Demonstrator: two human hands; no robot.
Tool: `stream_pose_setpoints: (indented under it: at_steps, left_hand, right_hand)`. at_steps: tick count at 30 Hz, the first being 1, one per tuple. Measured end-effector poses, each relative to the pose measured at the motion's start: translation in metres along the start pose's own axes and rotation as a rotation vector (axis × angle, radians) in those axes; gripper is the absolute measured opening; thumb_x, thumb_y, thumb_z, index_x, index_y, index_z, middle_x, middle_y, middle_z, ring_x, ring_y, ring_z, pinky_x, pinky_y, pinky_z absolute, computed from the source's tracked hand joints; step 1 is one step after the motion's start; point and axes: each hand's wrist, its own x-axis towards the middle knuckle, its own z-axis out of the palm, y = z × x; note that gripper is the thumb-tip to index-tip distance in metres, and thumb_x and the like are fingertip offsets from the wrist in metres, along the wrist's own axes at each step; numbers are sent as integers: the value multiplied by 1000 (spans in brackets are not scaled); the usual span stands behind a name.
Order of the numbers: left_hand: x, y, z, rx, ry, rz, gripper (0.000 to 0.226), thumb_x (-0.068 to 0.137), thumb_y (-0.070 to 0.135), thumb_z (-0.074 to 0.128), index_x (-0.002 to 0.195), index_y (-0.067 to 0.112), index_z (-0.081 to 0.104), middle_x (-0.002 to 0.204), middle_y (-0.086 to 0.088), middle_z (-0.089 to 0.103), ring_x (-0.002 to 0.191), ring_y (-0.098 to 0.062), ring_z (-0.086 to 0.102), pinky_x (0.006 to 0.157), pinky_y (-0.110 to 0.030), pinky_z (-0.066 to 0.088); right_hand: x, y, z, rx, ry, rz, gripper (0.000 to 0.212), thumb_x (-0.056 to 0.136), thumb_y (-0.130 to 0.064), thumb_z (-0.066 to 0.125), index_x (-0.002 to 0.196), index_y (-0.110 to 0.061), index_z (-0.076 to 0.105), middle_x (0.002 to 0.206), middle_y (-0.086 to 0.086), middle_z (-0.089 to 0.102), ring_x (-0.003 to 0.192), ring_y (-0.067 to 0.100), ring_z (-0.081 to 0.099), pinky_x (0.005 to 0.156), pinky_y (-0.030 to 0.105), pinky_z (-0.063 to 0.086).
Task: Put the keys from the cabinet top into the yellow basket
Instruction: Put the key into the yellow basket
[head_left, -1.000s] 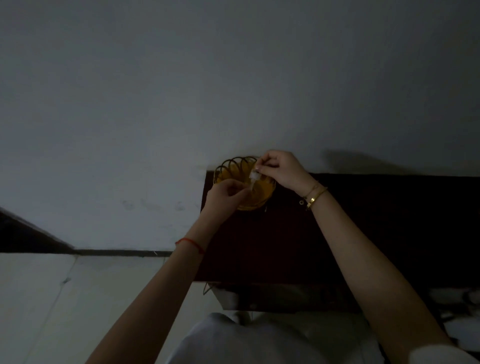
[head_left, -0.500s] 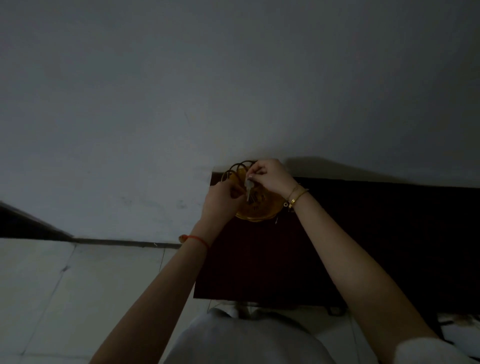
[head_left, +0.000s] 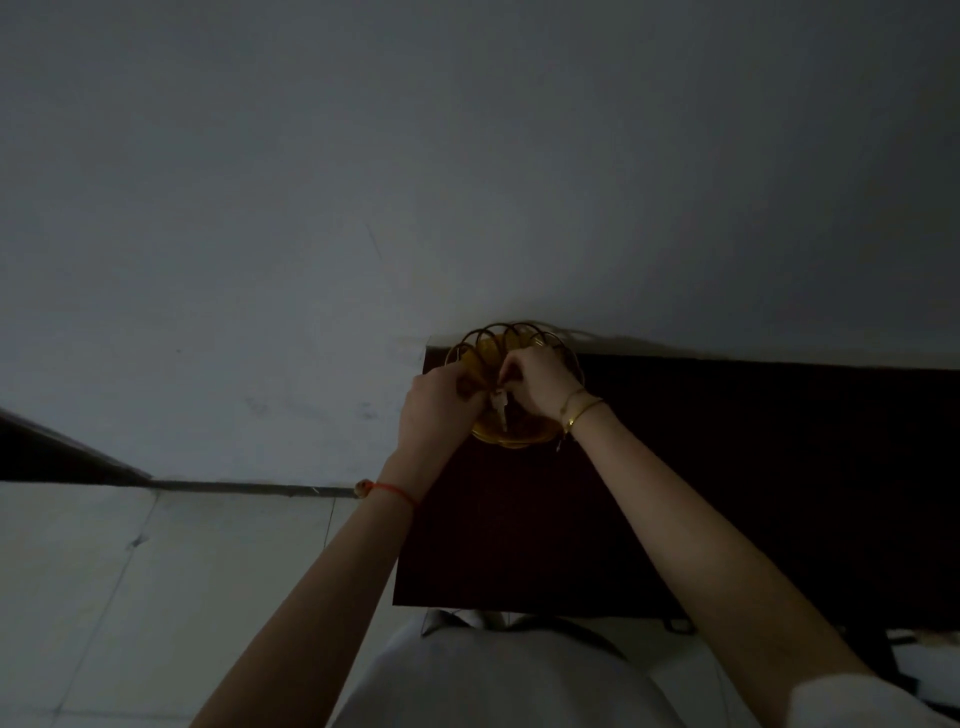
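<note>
A yellow wire basket (head_left: 519, 436) stands at the back left corner of the dark cabinet top (head_left: 675, 493), against the wall. Both hands are over it. My right hand (head_left: 535, 382) pinches the keys (head_left: 498, 405), which hang down inside the basket between the two hands. My left hand (head_left: 436, 405) is curled at the basket's left rim, its fingertips close to the keys; whether it touches them is hard to tell in the dim light.
A plain white wall (head_left: 467, 182) rises right behind the basket. Left of the cabinet lies a pale tiled floor (head_left: 156, 597). Some pale objects (head_left: 924, 660) sit at the lower right beyond the cabinet.
My right hand has come down lower over the basket, and the keys now hang inside it. The left hand has stayed at the basket's left rim.
</note>
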Motion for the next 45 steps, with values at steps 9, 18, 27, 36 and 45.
stream_pose_setpoints:
  at_steps: [9, 18, 27, 36, 45]
  left_hand:
    - [-8, 3, -12, 8, 25, 160, 14, 84, 23, 66, 95, 18, 72, 91, -1, 74, 67, -8, 58, 57, -11, 38]
    - [-28, 13, -12, -66, -26, 361, 16, 87, 21, 65, 101, 17, 71, 94, 2, 74, 82, -8, 67, 72, -15, 51]
    - [-40, 49, 6, 43, -142, 597, 26, 91, 24, 59, 114, 14, 67, 112, -3, 70, 102, -16, 65, 85, -29, 53]
    - [-84, 108, 55, 95, -263, 759, 27, 93, 22, 56, 117, 14, 65, 118, -4, 68, 111, -18, 61, 97, -31, 47]
    - [-161, 181, 137, 65, -346, 831, 28, 93, 23, 56, 119, 15, 64, 120, -5, 67, 112, -20, 62, 99, -36, 48]
  right_hand:
    - [-50, 4, -41, -24, 266, -52, 20, 89, -8, 55, 107, -9, 64, 109, 10, 66, 101, 22, 62, 90, 38, 54]
    - [-141, 26, -47, 12, 460, 31, 31, 93, -19, 53, 123, -11, 56, 122, 8, 60, 119, 21, 49, 102, 34, 42]
    - [-207, 60, -50, -31, 538, 158, 34, 95, -18, 49, 127, -7, 56, 126, 13, 61, 121, 27, 49, 103, 41, 42]
    - [-293, 110, -59, -32, 615, 346, 35, 97, -22, 46, 129, -12, 53, 127, 11, 59, 125, 25, 45, 106, 46, 40]
    - [-413, 178, -86, 2, 637, 435, 35, 97, -21, 47, 129, -9, 53, 129, 12, 58, 127, 26, 43, 107, 46, 38]
